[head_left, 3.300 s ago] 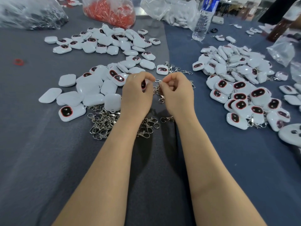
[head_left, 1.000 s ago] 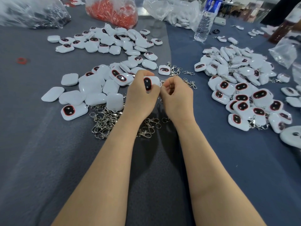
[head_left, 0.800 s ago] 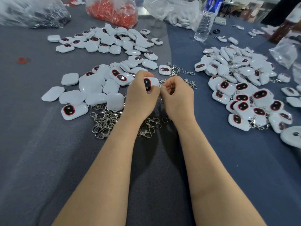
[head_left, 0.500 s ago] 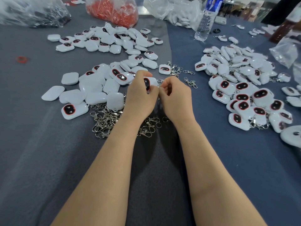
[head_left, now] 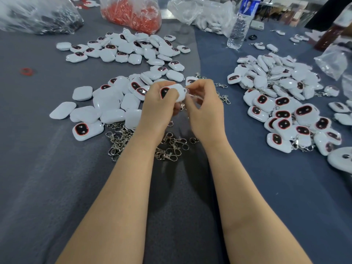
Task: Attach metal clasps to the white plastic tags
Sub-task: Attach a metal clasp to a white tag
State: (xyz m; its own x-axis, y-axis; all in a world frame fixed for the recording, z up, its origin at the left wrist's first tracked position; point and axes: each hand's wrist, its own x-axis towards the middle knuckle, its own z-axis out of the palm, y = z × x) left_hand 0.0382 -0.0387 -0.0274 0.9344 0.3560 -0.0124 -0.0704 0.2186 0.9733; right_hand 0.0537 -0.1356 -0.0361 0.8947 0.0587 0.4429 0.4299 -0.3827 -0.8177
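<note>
Left hand [head_left: 158, 109] fingers clamped round white rounded plastic tag [head_left: 178, 92], right hand [head_left: 206, 113] fingers pinching silver metal clasp [head_left: 189, 92] at tag's loop, loose clasps [head_left: 122, 141] heaped on grey surface [head_left: 47, 168]

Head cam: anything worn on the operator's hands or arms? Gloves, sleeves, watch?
Nothing worn in view. Left hand and right hand are bare: no gloves, no rings that show. Left forearm and right forearm are bare down to the frame edge: no sleeves, watch or bracelet.
</note>
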